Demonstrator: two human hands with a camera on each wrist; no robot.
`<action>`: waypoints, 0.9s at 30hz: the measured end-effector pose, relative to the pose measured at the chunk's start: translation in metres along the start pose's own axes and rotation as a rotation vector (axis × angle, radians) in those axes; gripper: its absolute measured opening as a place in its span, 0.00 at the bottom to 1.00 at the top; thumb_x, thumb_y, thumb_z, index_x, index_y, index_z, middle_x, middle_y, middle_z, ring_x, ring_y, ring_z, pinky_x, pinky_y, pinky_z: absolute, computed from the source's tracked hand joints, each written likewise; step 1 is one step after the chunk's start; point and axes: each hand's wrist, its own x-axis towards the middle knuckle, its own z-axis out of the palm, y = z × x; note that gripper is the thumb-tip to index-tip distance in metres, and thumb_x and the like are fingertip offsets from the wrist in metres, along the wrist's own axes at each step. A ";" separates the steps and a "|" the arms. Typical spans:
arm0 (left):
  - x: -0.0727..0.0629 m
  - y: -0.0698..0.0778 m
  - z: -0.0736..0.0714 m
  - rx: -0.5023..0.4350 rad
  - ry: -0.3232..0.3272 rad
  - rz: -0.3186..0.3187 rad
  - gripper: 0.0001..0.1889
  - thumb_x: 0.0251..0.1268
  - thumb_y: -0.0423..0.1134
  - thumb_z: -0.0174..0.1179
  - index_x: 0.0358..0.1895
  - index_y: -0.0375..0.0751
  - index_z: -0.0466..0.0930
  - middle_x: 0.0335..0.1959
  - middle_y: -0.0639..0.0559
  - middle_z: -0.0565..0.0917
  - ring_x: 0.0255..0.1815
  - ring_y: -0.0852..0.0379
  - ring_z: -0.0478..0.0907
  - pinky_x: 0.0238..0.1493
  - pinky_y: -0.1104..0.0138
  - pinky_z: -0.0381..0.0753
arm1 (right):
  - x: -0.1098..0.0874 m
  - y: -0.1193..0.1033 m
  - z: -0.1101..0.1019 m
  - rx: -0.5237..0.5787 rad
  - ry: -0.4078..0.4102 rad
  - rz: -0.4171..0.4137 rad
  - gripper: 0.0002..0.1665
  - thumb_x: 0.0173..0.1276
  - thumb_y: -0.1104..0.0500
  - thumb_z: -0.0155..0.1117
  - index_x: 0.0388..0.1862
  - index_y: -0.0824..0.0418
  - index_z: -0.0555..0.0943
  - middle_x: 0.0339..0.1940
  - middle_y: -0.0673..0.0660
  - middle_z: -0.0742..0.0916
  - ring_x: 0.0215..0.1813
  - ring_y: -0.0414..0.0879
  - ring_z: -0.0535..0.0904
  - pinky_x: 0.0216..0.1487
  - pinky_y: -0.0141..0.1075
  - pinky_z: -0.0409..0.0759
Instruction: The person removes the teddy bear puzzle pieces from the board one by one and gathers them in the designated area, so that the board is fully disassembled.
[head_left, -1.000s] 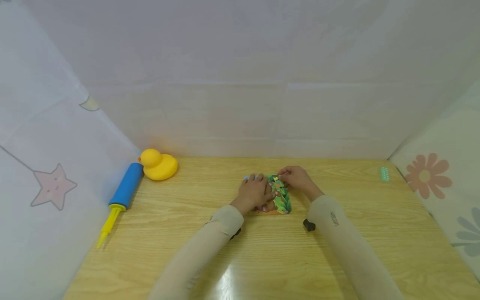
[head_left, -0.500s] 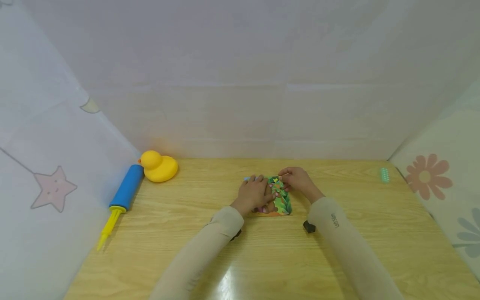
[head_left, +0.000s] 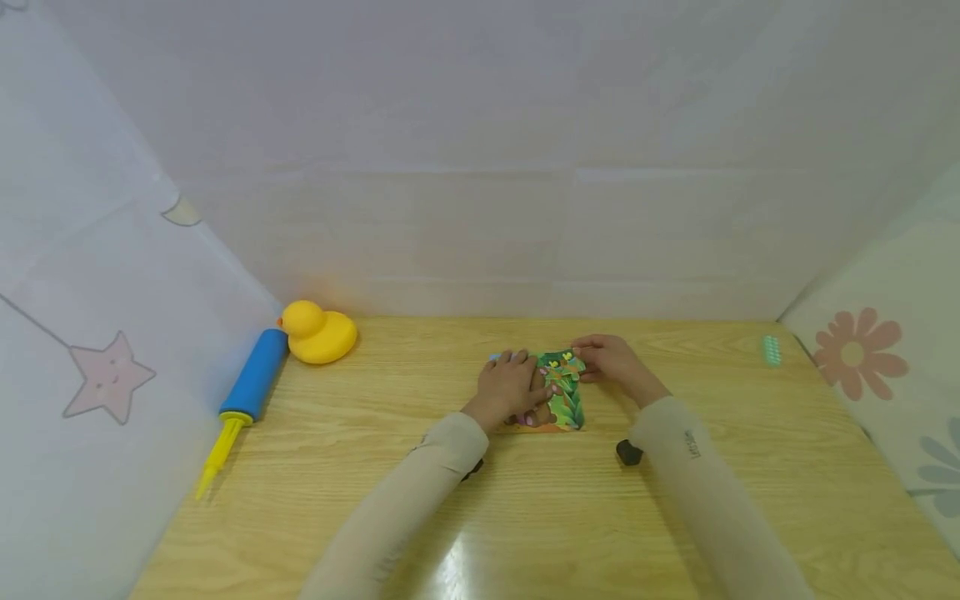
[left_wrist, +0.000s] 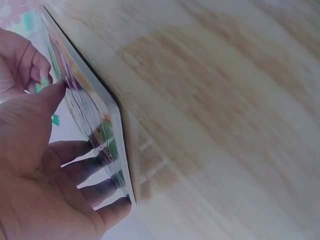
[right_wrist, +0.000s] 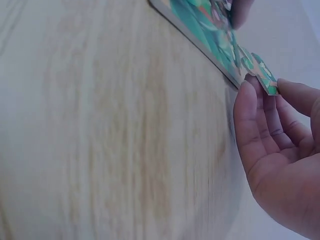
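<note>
A thin, colourful jigsaw puzzle [head_left: 567,410] with leaves printed on it lies flat on the wooden table. My left hand [head_left: 507,388] rests spread over its left part and hides much of the picture. In the left wrist view the fingertips [left_wrist: 117,207] press on the puzzle's surface. At the far right corner, my right hand [head_left: 611,360] pinches a green puzzle piece [right_wrist: 263,75] between thumb and finger. The right wrist view shows this piece tilted up from the board [right_wrist: 197,42], close to its corner.
A yellow rubber duck [head_left: 322,335] sits at the back left, with a blue and yellow hand pump [head_left: 253,375] touching or close beside it. A small green bumpy item [head_left: 771,350] lies at the back right. Printed cloth walls [head_left: 480,242] enclose the table [head_left: 547,517].
My right hand has shifted slightly to the right, bringing the pinched piece away from its spot at the far corner. The left hand has stayed in place on the puzzle.
</note>
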 end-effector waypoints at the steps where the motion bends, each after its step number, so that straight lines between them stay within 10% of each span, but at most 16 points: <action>1: 0.000 0.000 0.000 -0.001 0.000 -0.001 0.39 0.72 0.70 0.49 0.77 0.50 0.65 0.80 0.53 0.64 0.82 0.45 0.57 0.79 0.45 0.59 | -0.001 0.002 -0.003 0.018 -0.002 0.005 0.27 0.81 0.54 0.54 0.71 0.68 0.72 0.62 0.67 0.80 0.44 0.47 0.86 0.52 0.40 0.87; 27: 0.002 -0.001 -0.001 0.022 -0.008 0.007 0.36 0.73 0.67 0.51 0.76 0.53 0.65 0.80 0.55 0.63 0.82 0.47 0.57 0.80 0.47 0.60 | -0.051 0.050 -0.122 0.210 0.045 0.119 0.36 0.84 0.49 0.46 0.82 0.64 0.55 0.53 0.41 0.79 0.50 0.35 0.81 0.56 0.31 0.83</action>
